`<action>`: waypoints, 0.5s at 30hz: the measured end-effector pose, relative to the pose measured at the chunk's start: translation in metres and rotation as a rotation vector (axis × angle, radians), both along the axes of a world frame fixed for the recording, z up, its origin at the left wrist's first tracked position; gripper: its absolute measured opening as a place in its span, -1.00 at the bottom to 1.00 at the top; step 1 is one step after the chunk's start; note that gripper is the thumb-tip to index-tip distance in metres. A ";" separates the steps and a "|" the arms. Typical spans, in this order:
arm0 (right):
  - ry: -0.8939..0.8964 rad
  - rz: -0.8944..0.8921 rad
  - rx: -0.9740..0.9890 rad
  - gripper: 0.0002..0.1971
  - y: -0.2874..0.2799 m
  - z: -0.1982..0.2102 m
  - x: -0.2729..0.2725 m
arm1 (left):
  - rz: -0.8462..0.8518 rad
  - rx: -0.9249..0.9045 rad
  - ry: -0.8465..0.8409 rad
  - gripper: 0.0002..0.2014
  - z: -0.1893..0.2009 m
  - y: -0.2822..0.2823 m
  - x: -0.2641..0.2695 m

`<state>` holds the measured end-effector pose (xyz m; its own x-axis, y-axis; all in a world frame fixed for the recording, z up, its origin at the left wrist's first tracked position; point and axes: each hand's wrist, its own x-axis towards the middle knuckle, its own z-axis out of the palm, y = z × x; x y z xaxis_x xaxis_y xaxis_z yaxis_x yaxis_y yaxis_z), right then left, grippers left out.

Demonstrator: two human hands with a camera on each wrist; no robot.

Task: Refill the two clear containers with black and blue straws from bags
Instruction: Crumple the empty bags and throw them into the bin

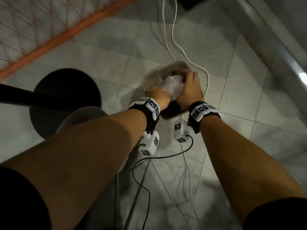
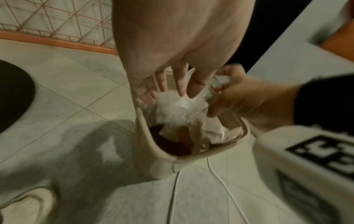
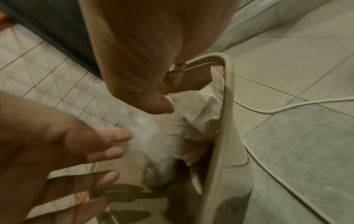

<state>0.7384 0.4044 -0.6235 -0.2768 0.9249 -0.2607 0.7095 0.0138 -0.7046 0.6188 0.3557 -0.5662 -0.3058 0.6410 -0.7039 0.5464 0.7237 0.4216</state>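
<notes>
Currently, one beige bin (image 1: pixel 172 66) stands on the tiled floor (image 1: pixel 103 52), at roughly 12 o'clock from the person's two forearms in the head view. One crumpled clear plastic bag (image 1: pixel 169 85) sits in the bin's mouth, held between both hands. The left hand (image 1: pixel 157 95) is at the bag's 8 o'clock side; in the left wrist view its fingers (image 2: pixel 180 81) are extended and spread, tips touching the plastic, not curled round it. The right hand (image 1: pixel 191 87) is at the bag's 3 o'clock side; its fingers are bent over the plastic and its thumb (image 3: pixel 159 104) presses onto the crumpled film, gripping it. Both wrist views are motion-blurred, so finer contact detail cannot be resolved. Whether the bag contains any straws cannot be determined; no straw is discernible in any view. Bin contents below the bag appear as dark and pale shapes only and cannot be identified. Two wrist-mounted units with black-and-white markers are visible, one per wrist. Two white cables (image 1: pixel 174 39) run across the floor from 12 o'clock past the bin, one touching the bin's right side. One black round base (image 1: pixel 66 90) lies on the floor at 9 o'clock, partly covered by the left forearm. One orange-framed mesh panel (image 1: pixel 41 27) is cut off at 10 o'clock.
</notes>
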 end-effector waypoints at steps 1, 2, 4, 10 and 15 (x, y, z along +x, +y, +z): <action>-0.078 0.068 -0.010 -0.21 0.000 -0.003 -0.002 | -0.045 -0.039 0.021 -0.66 -0.002 -0.001 0.002; -0.193 0.175 -0.061 -0.34 0.000 -0.005 -0.005 | -0.077 -0.068 0.031 -0.66 -0.003 -0.003 0.003; -0.438 0.403 -0.230 -0.54 -0.003 -0.009 -0.010 | -0.116 -0.084 0.028 -0.64 -0.004 -0.005 0.007; -0.313 0.345 -0.222 -0.59 -0.009 0.023 -0.016 | 0.013 0.041 -0.012 -0.65 0.022 -0.006 0.007; -0.169 0.198 -0.101 -0.59 -0.028 0.092 0.002 | 0.077 0.216 -0.073 -0.74 0.074 -0.015 0.014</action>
